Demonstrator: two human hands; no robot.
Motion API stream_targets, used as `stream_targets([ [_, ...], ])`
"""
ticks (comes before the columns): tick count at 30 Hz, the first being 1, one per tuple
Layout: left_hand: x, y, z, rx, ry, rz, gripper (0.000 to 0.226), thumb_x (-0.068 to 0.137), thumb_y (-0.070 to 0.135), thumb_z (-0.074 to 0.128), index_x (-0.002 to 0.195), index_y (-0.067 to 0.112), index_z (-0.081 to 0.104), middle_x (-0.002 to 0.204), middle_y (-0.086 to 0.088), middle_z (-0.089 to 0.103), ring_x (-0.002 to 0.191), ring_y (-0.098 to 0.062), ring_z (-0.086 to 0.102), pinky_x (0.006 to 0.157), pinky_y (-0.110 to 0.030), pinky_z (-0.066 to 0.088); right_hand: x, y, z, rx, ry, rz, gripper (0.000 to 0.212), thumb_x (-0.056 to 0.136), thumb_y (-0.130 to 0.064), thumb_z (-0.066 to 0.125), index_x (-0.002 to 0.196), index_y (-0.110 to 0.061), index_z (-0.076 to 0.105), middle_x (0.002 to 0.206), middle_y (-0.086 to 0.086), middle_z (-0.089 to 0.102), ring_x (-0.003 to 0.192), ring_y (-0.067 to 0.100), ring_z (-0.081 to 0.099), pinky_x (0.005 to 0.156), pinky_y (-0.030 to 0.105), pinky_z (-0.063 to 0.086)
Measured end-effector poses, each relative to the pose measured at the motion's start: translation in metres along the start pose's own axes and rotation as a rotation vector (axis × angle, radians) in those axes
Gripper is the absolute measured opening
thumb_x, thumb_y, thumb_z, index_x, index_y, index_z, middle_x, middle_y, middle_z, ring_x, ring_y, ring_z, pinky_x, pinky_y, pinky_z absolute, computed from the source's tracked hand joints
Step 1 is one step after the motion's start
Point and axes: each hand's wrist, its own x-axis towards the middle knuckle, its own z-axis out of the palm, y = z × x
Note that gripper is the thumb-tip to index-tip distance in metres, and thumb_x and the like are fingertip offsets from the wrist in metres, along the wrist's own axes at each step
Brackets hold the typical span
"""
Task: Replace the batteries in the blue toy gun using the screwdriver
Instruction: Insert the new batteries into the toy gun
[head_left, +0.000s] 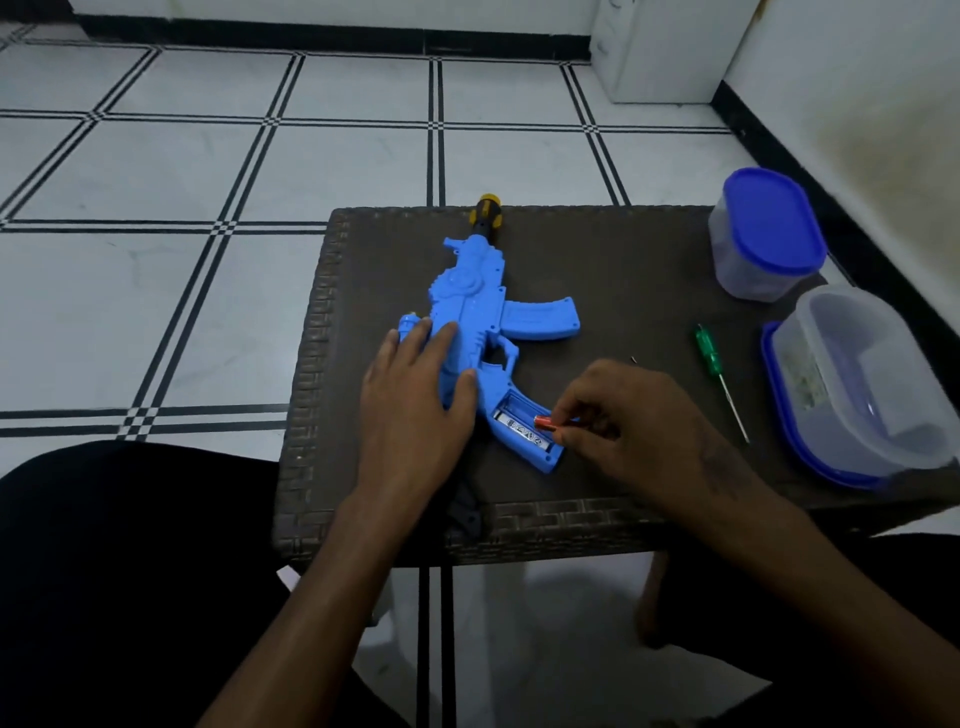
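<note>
The blue toy gun (480, 306) lies on the dark woven table (623, 260), muzzle pointing away, with a yellow and black tip. Its grip has an open battery compartment (519, 415) holding a silver battery. My left hand (415, 400) rests flat on the gun's rear body, fingers straight. My right hand (623, 421) pinches an orange battery (544, 422) at the compartment's edge. A green-handled screwdriver (719, 376) lies on the table to the right of my right hand. A tiny dark screw (634, 359) lies just beyond my right hand.
A blue-lidded clear jar (766, 236) stands at the table's back right. A clear container on a blue lid (857, 384) sits at the right edge. A dark object (465, 512) lies at the near edge under my left wrist. Tiled floor surrounds the table.
</note>
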Motion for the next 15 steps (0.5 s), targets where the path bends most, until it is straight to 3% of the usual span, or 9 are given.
stream_targets([
  [3, -0.001, 0.0, 0.0, 0.024, -0.007, 0.002, 0.054, 0.097, 0.041, 0.047, 0.148, 0.023, 0.04, 0.157, 0.0, 0.034, 0.148, -0.024, 0.021, 0.117, -0.046, 0.026, 0.003, -0.004, 0.004, -0.041, -0.039, 0.003, 0.012, 0.083, -0.021, 0.077, 0.094, -0.018, 0.075, 0.091, -0.005, 0.057, 0.079, 0.005, 0.048, 0.076, 0.028, 0.045],
  [6, -0.001, 0.0, 0.0, 0.035, -0.014, 0.002, 0.055, 0.098, 0.041, 0.047, 0.149, 0.023, 0.039, 0.158, -0.001, 0.033, 0.149, -0.025, 0.019, 0.118, -0.047, 0.025, 0.01, -0.01, 0.004, -0.06, -0.119, 0.001, 0.015, 0.087, -0.022, 0.072, 0.101, -0.02, 0.078, 0.094, -0.003, 0.057, 0.085, 0.012, 0.056, 0.077, 0.024, 0.04],
  [11, -0.002, 0.001, 0.001, 0.057, -0.018, 0.002, 0.055, 0.098, 0.042, 0.045, 0.15, 0.024, 0.037, 0.159, -0.001, 0.03, 0.15, -0.026, 0.017, 0.119, -0.047, 0.023, 0.015, -0.01, -0.003, -0.054, -0.191, -0.017, 0.026, 0.088, -0.004, 0.066, 0.106, -0.019, 0.078, 0.1, 0.008, 0.067, 0.093, 0.025, 0.062, 0.082, 0.035, 0.045],
  [13, -0.003, 0.001, 0.002, 0.063, -0.017, 0.002, 0.055, 0.098, 0.042, 0.045, 0.15, 0.024, 0.037, 0.16, -0.001, 0.029, 0.15, -0.027, 0.017, 0.119, -0.047, 0.022, 0.017, -0.006, -0.001, -0.011, -0.144, 0.021, 0.024, 0.085, -0.005, 0.071, 0.102, -0.02, 0.078, 0.098, 0.004, 0.065, 0.092, 0.021, 0.061, 0.083, 0.037, 0.047],
  [15, -0.002, 0.0, 0.002, 0.065, -0.016, 0.005, 0.055, 0.098, 0.042, 0.045, 0.149, 0.024, 0.038, 0.16, -0.001, 0.029, 0.15, -0.028, 0.017, 0.119, -0.046, 0.022, 0.019, 0.0, 0.004, 0.004, -0.133, 0.1, 0.028, 0.081, -0.013, 0.077, 0.106, -0.025, 0.071, 0.1, -0.003, 0.057, 0.091, 0.009, 0.054, 0.082, 0.027, 0.044],
])
